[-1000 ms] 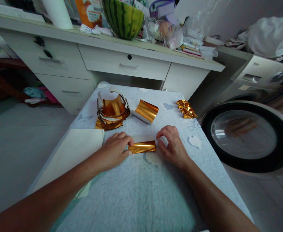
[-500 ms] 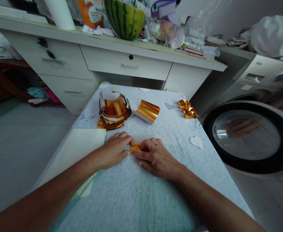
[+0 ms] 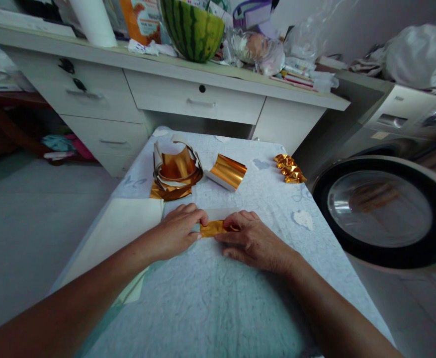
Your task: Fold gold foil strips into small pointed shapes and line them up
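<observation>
A narrow strip of gold foil paper (image 3: 212,229) lies flat at the middle of the cloth-covered table, in front of me. My left hand (image 3: 182,228) pinches its left end between thumb and forefinger. On its right part is my right hand (image 3: 249,241), fingers curled over the strip and pressing along it. A pale, translucent edge (image 3: 223,214) shows just behind the strip. Beyond my hands, a curled gold sheet (image 3: 227,171) rests beside a stack of curved gold foil sheets (image 3: 176,169). Several folded gold pieces (image 3: 290,169) stand in a row at the table's right edge.
Pale yellow paper (image 3: 124,223) covers the table's left side, partly under my left forearm. Behind the table is a white desk (image 3: 203,102) with half a watermelon (image 3: 191,32) on top. An open washing machine door (image 3: 382,209) stands at the right.
My right hand has slid a little to the right along the gold strip, showing more of its surface. My left hand has stayed at the left end.
</observation>
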Action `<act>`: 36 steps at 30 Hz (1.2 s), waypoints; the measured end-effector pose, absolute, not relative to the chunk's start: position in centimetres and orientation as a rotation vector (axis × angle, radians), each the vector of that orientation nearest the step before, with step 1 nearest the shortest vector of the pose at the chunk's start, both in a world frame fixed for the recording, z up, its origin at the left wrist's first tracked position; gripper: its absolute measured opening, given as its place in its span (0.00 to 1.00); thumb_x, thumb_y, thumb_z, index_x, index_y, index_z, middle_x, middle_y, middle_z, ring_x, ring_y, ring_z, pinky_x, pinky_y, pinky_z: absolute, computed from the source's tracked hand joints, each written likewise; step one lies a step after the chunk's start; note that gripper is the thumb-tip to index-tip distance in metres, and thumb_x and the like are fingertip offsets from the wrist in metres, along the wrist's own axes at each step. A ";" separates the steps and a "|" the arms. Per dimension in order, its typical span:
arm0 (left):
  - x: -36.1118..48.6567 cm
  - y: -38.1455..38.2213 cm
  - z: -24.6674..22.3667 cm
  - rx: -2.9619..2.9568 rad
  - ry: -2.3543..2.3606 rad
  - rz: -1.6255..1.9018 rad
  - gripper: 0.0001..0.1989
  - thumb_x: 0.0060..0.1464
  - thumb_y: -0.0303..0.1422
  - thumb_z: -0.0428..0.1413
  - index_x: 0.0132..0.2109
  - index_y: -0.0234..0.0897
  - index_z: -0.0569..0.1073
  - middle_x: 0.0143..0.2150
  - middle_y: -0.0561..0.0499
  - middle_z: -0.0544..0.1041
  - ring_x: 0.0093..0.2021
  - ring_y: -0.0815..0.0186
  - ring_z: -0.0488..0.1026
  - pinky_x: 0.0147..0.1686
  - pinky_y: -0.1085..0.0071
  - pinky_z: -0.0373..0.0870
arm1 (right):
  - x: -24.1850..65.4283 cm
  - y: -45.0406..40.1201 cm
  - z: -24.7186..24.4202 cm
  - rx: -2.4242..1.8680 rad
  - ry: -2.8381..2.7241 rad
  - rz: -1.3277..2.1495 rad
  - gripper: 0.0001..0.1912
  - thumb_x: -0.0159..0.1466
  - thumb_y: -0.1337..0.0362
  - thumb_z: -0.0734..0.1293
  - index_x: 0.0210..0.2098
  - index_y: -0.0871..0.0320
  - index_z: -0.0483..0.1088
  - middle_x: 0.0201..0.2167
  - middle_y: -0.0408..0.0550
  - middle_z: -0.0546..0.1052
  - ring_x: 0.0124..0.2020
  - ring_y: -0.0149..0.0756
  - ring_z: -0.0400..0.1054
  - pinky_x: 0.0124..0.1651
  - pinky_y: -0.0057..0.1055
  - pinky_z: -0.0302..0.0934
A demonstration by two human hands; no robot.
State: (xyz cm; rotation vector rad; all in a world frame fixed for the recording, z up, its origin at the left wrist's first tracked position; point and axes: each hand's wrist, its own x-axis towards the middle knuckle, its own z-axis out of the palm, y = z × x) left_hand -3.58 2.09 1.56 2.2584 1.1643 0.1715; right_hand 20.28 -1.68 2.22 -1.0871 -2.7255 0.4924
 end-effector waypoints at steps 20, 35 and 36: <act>-3.8 1.8 1.4 2.290 1.162 0.215 0.11 0.51 0.25 0.50 0.42 0.40 0.69 0.42 0.51 0.68 0.48 0.60 0.65 0.48 0.64 0.61 | 22.7 -0.7 2.2 -1.151 -2.593 0.507 0.10 0.64 0.69 0.67 0.44 0.57 0.74 0.40 0.50 0.72 0.42 0.39 0.64 0.47 0.37 0.57; -2.4 1.2 0.8 2.535 1.140 0.465 0.04 0.53 0.31 0.61 0.37 0.40 0.74 0.40 0.51 0.70 0.44 0.60 0.64 0.44 0.64 0.63 | 20.1 -1.1 1.0 -1.094 -2.557 0.169 0.06 0.64 0.71 0.63 0.35 0.59 0.72 0.34 0.49 0.73 0.37 0.38 0.61 0.43 0.35 0.54; -2.4 1.2 0.8 2.567 1.110 0.450 0.02 0.55 0.30 0.59 0.37 0.39 0.74 0.39 0.51 0.70 0.43 0.60 0.65 0.43 0.64 0.64 | 20.0 -1.2 1.0 -1.085 -2.561 0.177 0.06 0.64 0.71 0.63 0.36 0.59 0.72 0.33 0.49 0.73 0.37 0.38 0.61 0.43 0.36 0.54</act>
